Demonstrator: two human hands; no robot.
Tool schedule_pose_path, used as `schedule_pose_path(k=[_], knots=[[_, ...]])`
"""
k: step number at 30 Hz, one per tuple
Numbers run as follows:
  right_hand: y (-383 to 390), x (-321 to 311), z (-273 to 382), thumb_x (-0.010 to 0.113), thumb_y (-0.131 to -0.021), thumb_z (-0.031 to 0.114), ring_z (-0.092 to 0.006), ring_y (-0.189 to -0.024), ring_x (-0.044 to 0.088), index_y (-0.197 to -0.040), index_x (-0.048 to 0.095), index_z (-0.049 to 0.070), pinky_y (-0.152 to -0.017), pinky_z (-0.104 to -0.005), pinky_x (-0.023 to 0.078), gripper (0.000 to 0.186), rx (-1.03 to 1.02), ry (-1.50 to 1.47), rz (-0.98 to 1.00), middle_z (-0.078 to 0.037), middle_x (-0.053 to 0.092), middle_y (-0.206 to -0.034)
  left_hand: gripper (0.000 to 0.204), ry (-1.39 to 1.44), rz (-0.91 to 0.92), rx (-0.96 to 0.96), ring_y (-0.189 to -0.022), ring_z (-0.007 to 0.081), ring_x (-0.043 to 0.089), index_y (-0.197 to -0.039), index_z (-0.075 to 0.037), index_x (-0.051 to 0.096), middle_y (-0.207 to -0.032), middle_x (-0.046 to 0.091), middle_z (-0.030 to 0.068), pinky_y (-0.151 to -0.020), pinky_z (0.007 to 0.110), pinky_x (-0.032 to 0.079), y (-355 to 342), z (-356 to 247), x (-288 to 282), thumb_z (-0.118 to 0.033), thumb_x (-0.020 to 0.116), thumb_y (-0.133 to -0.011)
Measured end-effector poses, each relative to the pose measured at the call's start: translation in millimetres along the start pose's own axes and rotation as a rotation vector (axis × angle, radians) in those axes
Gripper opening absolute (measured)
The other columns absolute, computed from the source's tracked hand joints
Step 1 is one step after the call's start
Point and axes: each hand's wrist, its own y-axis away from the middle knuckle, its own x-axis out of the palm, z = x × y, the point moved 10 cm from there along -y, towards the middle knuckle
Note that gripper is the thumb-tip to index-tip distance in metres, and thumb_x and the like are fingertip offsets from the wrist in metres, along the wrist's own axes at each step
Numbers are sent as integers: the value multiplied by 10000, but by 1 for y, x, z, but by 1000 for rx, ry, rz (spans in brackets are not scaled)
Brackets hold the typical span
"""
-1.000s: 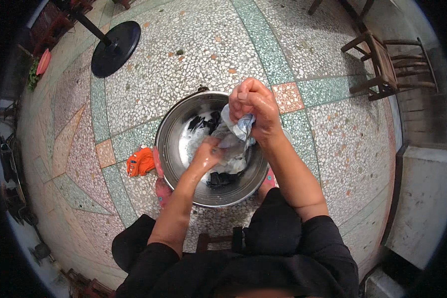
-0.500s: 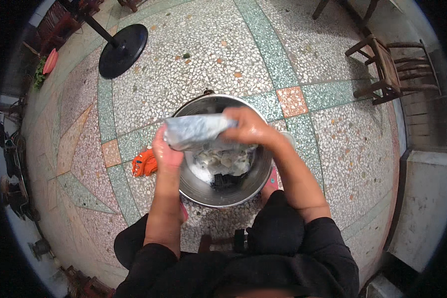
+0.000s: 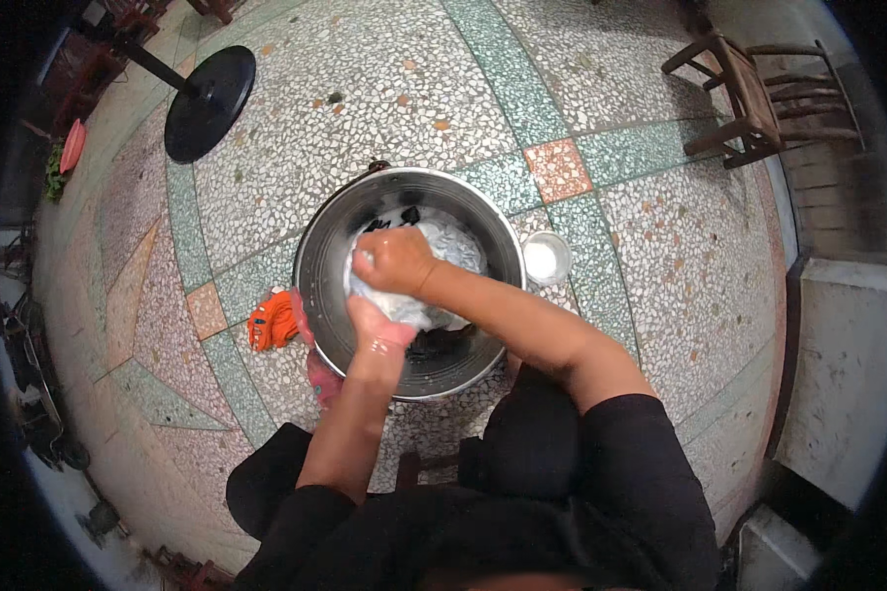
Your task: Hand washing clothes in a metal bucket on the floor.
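Note:
A wide metal basin [image 3: 310,286] stands on the floor in front of me, with wet, soapy cloth inside. Over its left half, my right hand [image 3: 394,260] is clenched in a fist round part of a pale grey-white wet cloth [image 3: 453,246]. Just below and against it is my left hand [image 3: 378,321], gripping the same cloth, its fingers partly hidden by the cloth and the right hand. White suds cling to the fabric between the hands. Darker cloth [image 3: 443,342] shows lower in the basin.
Right of the basin stands a small round tub [image 3: 546,259] with white contents. A bundled orange cloth [image 3: 273,320] lies on the left, near a pink slipper [image 3: 322,379]. Farther off are a round black stand base [image 3: 210,104] and a wooden chair [image 3: 749,113].
The cloth, stretched between my hands above the basin before, is now down in it and bunched. My right hand has moved left and down, against my left hand. The small tub shows more fully.

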Motion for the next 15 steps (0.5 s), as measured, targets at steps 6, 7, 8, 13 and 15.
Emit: schedule_pose_path(k=[6,7,8,13,15], knots=[[61,-6,92,560,-663,275,-285,-609,599,-637,574,124,-526,-412,465,154,-552,-231,-96,-95,600,-667,285,-420,469,321,-959,164,494,-1034,-131,510,-943,497,26,-833,310,397,17,-66,-3,-288,401,-822],[54,-2,98,562,-663,269,-291,-585,583,-642,567,117,-512,-401,460,154,-590,-229,-102,-98,590,-655,285,-431,467,353,-959,164,494,-1034,-131,510,-943,497,26,-833,310,397,9,-77,-31,-288,401,-822],[53,6,109,565,-664,263,-297,-561,566,-647,560,110,-498,-391,454,154,-611,-240,-106,-101,579,-643,310,-270,405,308,-953,175,503,-1045,-120,505,-946,506,37,-827,320,406,3,-85,-83,-313,394,-829],[1,-18,-29,597,-712,280,-238,-613,574,-650,543,107,-565,-319,444,191,-10,-17,-191,-63,583,-665,373,-206,-307,-19,-940,264,556,-1029,-83,537,-1015,573,90,-888,411,414,15,-10,-7,-358,353,-856],[2,3,-57,631,-736,329,-154,-694,558,-683,555,89,-617,-276,421,258,295,-642,111,-49,597,-735,373,-240,-276,87,-985,285,542,-1050,-41,531,-1077,561,122,-907,429,403,11,-49,-16,-326,409,-844]])
